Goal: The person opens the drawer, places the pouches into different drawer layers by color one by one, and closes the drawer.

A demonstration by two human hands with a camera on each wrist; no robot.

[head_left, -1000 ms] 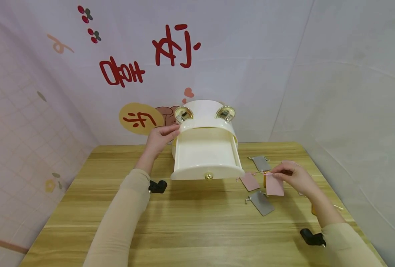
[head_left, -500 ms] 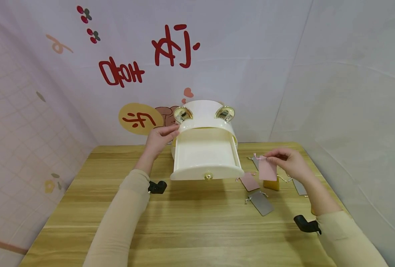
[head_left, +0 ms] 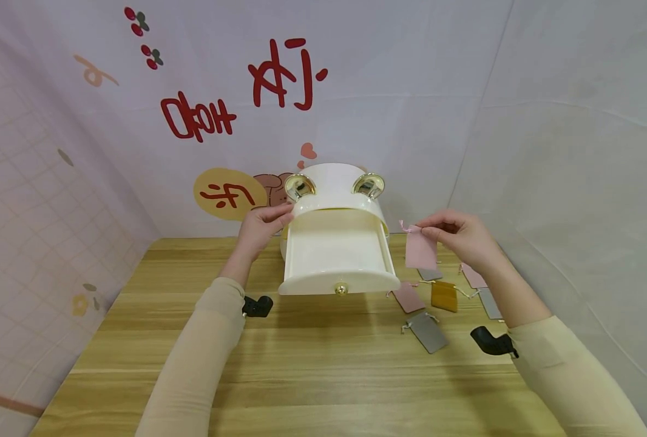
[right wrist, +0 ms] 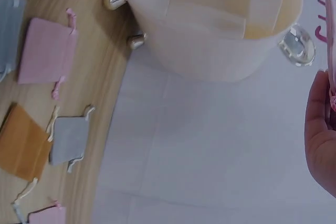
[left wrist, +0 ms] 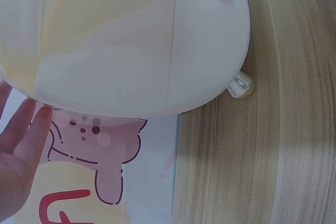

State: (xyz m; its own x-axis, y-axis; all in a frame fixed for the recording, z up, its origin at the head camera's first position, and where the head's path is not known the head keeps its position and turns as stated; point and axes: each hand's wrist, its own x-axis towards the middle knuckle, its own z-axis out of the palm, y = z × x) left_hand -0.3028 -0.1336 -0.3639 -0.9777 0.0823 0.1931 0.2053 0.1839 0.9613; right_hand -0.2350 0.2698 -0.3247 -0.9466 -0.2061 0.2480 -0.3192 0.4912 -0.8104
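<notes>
My right hand [head_left: 462, 235] pinches a pink drawstring pouch [head_left: 421, 250] by its top, holding it up to the right of a white storage box [head_left: 331, 182]. The pouch hangs flat, its cord sticking out at the upper left. In the right wrist view only an edge of it shows by the fingers. The box's upper drawer [head_left: 337, 243] is pulled out, bare inside, with a gold knob [head_left: 342, 289] on its front. My left hand [head_left: 259, 229] touches the box's left side with extended fingertips. In the left wrist view those fingers [left wrist: 32, 129] lie along the box's edge.
Several pouches lie on the wooden table [head_left: 323, 376] right of the box: a pink one [head_left: 408, 297], a mustard one [head_left: 445, 296], a grey one [head_left: 426, 331] in front, another pink one [head_left: 472, 276] and a grey one [head_left: 489, 303]. A printed cloth [head_left: 400, 121] hangs behind.
My right hand has lifted the pink pouch off the pile and carried it up and left toward the box, uncovering the mustard pouch. My left hand stays at the box's side.
</notes>
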